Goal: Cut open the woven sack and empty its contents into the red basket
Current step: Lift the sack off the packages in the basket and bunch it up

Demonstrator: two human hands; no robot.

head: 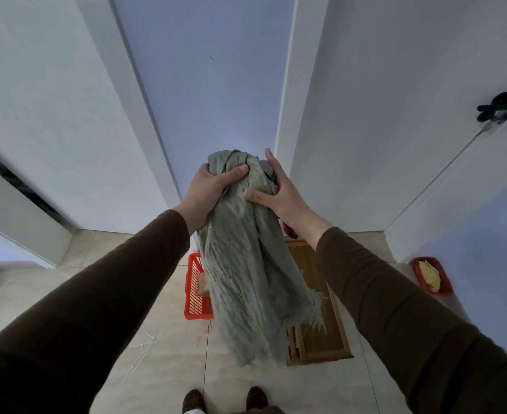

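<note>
From the head view, you're holding the woven sack (246, 258) up in front of you with both hands, and it's hanging down limp, grey-green, with frayed threads trailing off its lower edges. Your left hand (208, 194) is wrapping its grip around the bunched top of the sack, thumb pressing across the front. Your right hand (279, 189) is clutching the same bunch from the other side, thumb on the fabric, fingers going behind it. The sack's bottom edge is dangling above the floor (162, 369), and it's covering most of the red basket (195, 285), so only the basket's left wall and near corner are showing just beside the sack. A wooden tray (318, 339) is lying on the floor right of the sack, partly hidden behind it. Another red basket (433, 274) with something yellow in it is sitting well apart by the right wall. Loose strands are lying on the tiles near your shoes (225, 400). Walls are closing in on both sides; the open floor is the strip toward you.
</note>
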